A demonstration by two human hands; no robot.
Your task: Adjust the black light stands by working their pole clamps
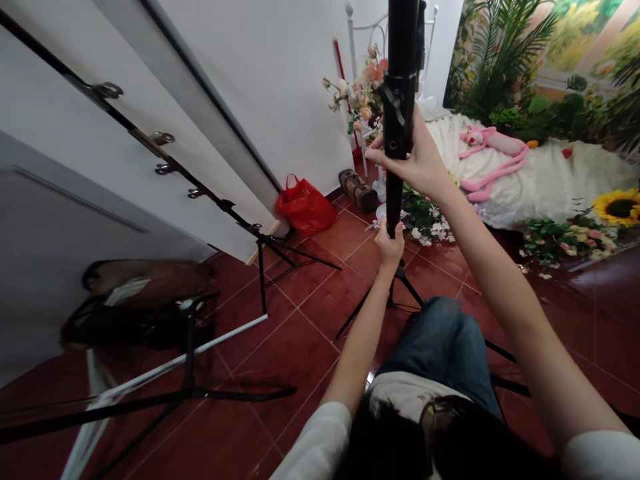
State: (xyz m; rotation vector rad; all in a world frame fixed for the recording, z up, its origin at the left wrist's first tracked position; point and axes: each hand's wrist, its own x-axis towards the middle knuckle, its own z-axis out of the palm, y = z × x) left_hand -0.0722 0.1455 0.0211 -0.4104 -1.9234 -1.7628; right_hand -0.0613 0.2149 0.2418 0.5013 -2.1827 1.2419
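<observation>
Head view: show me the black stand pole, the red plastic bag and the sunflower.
Black stand pole [401, 40]: head view, on the tube above the hands.
Red plastic bag [305, 208]: head view, on the bag's middle.
Sunflower [620, 208]: head view, on the bloom's dark centre.

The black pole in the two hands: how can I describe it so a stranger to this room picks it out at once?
In the room with the red tiled floor, look toward the white fabric. Before it a black stand pole rises on tripod legs, gripped low by the left hand and high by the right hand. The other tripod stands to its left are untouched.
</observation>
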